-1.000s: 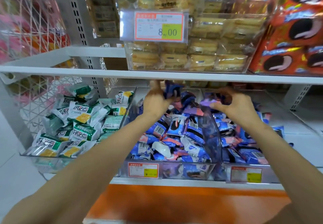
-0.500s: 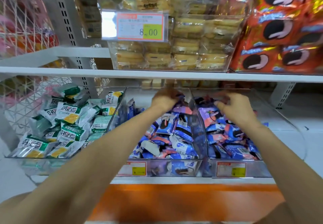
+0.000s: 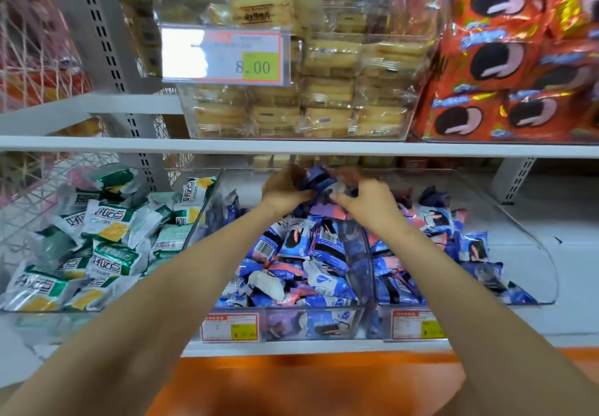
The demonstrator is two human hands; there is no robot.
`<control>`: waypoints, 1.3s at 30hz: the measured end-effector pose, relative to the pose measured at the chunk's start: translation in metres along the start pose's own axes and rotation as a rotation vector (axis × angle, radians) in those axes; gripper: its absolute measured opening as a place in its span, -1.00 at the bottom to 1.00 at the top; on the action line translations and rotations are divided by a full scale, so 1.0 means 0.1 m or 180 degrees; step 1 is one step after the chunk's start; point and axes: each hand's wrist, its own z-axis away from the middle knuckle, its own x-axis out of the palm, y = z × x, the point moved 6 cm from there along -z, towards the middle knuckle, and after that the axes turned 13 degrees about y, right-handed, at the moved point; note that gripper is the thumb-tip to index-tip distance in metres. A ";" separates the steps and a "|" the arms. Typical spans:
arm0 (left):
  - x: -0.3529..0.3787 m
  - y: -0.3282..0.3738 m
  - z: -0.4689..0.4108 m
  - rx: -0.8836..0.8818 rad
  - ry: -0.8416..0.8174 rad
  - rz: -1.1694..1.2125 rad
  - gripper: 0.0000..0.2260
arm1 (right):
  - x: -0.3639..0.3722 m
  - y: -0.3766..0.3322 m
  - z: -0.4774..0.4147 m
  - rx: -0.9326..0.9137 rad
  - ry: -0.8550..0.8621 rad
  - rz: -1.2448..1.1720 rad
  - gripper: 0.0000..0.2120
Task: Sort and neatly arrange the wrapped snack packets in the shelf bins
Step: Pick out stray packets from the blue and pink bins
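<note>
Blue and pink wrapped snack packets (image 3: 301, 253) fill the middle clear bin (image 3: 353, 321) on the lower shelf. More of the same blue packets (image 3: 453, 240) lie in the right clear bin (image 3: 547, 273). My left hand (image 3: 283, 190) and my right hand (image 3: 364, 200) are together at the back of the middle bin. Both grip a small bunch of blue packets (image 3: 319, 182) between them, lifted above the pile. The fingers are blurred and partly hidden by the wrappers.
A left clear bin holds green and white packets (image 3: 107, 240). The upper shelf edge (image 3: 291, 148) hangs close above my hands. It carries a clear box of yellow cakes (image 3: 301, 104) with a price tag (image 3: 223, 55), and orange cookie packs (image 3: 518, 68). An orange panel (image 3: 308, 383) lies below.
My hands, apart over the two blue bins, have come together at the back of the middle bin around a bunch of blue packets. The camera view shifted slightly right.
</note>
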 end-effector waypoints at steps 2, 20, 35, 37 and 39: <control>-0.11 0.16 0.04 0.0305 0.0017 0.0552 -0.53 | -0.01 0.04 -0.07 0.0417 0.0202 -0.0423 -0.54; -0.07 0.22 0.12 0.0228 0.0417 0.0256 -0.85 | -0.46 0.93 -0.15 0.1728 0.0685 -0.1147 -0.65; 0.38 0.91 0.32 0.0789 -0.0886 0.0415 -0.59 | -0.72 0.99 -0.13 0.1552 0.0753 -0.0570 -0.65; 0.28 0.88 0.29 0.0820 -0.0891 0.0330 -0.58 | -0.71 0.90 -0.13 0.1376 0.0723 -0.0487 -0.72; 0.12 0.79 0.21 0.0708 -0.0751 0.0279 -0.58 | -0.65 0.81 -0.12 0.1143 0.0662 -0.0529 -0.80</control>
